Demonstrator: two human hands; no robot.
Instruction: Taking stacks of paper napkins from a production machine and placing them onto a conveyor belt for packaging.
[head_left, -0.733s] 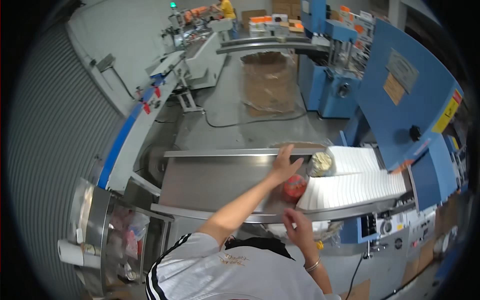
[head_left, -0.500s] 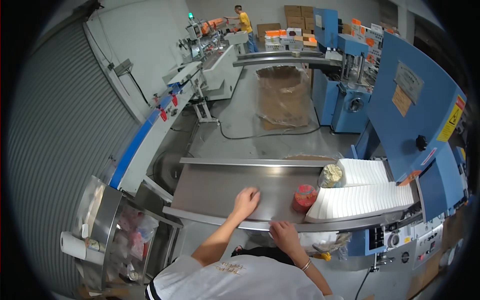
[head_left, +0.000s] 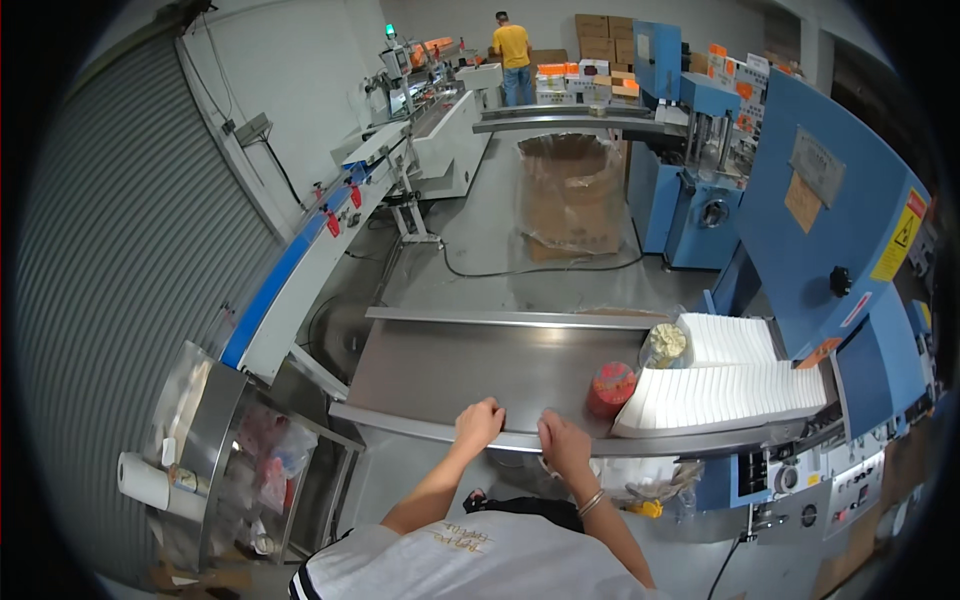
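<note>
Person's left hand at near rail of metal table, fingers curled narrow; cannot tell if holding anything. Right hand near it, rightward, likewise curled, grip hidden. Red bundle beyond and right of right hand; gold-topped bundle farther beyond; white stack farther right.

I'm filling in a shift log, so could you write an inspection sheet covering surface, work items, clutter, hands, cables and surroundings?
Surface: metal table, railed along near and far edges.
Work items: red cylindrical package and gold-topped package at the left ends of two white stacks.
Clutter: plastic bags in the metal stand at left.
Hands: left hand and right hand by the near rail, fingers curled; nothing seen held.
Cables: black cable across the floor beyond.
Surroundings: blue machine right; person in yellow in the background.
</note>
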